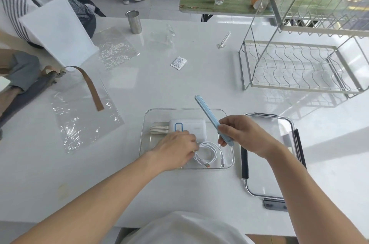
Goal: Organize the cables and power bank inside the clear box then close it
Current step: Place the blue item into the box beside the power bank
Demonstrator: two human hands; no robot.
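Tabletop point(179, 87), white and glossy, viewed from above, left to right. A clear plastic bag point(83, 121) lies flat at far left under a brown strap point(90, 85); a metal cup point(134, 21) stands farther back. At centre sits the open clear box point(229, 160), holding a white power bank point(189, 128) along its far side and a coiled white cable point(209, 154) near its front wall. The left hand point(175, 150) reaches into the box, fingers curled at the cable's coil; whether they pinch it cannot be told. The right hand point(239, 133) grips a slim light-blue stick-shaped object point(207, 115), tilted above the box. The box's lid point(269, 189) lies just beside the box at right, and a wire dish rack point(299, 67) stands behind it.
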